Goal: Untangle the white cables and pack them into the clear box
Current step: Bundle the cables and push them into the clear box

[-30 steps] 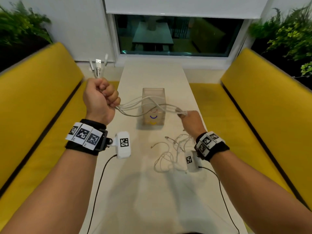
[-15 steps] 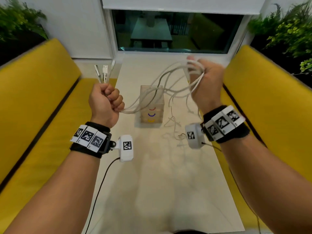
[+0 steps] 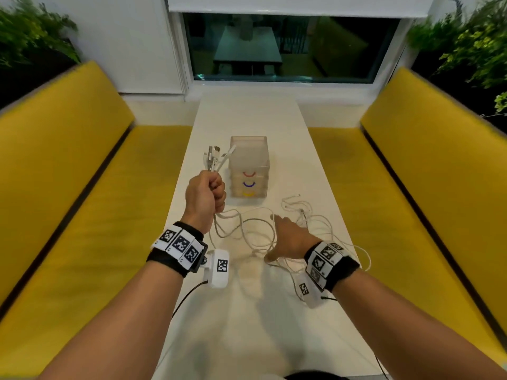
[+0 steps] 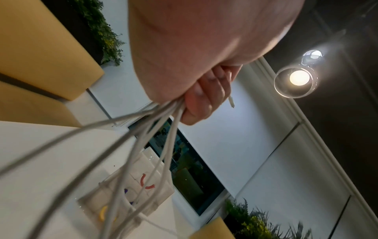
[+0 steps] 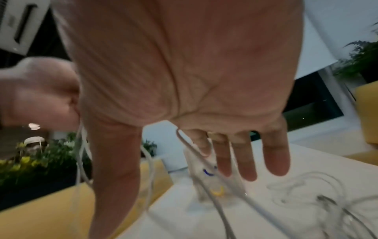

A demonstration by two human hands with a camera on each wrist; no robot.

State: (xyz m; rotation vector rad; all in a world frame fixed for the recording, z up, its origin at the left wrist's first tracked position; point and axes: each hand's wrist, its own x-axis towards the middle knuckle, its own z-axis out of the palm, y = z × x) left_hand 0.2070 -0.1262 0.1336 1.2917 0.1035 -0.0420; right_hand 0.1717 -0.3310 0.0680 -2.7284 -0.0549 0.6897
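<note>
Yellow benches [image 3: 68, 171] line both sides of the long white table [image 3: 247, 319] I am working at, and a dark window [image 3: 290, 48] closes off its far end, with green plants [image 3: 463, 42] in the far corners. On that table, the white cables [image 3: 247, 231] lie in loose, tangled loops near me, spreading from the middle toward the right edge, with a few plug ends resting just right of the clear box [image 3: 249, 160]. The box stands upright farther along the table, near its middle, with red, blue and yellow curved marks on its near face. My left hand [image 3: 205, 196] is raised above the table just left of the box, fist clenched around one end of the cable bundle; the connectors [image 3: 216, 157] stick up out of the top of the fist and fan toward the box, while the strands drop from its underside down to the heap. From the left wrist view I see the curled fingers [image 4: 204, 97] wrapped round the strands, which run down in front of the box. My right hand [image 3: 290, 237] hovers low over the loops with fingers [image 5: 245, 155] straight and spread, gripping nothing, though one strand crosses under the index finger. Whether the fingertips touch the cables, I cannot tell.
</note>
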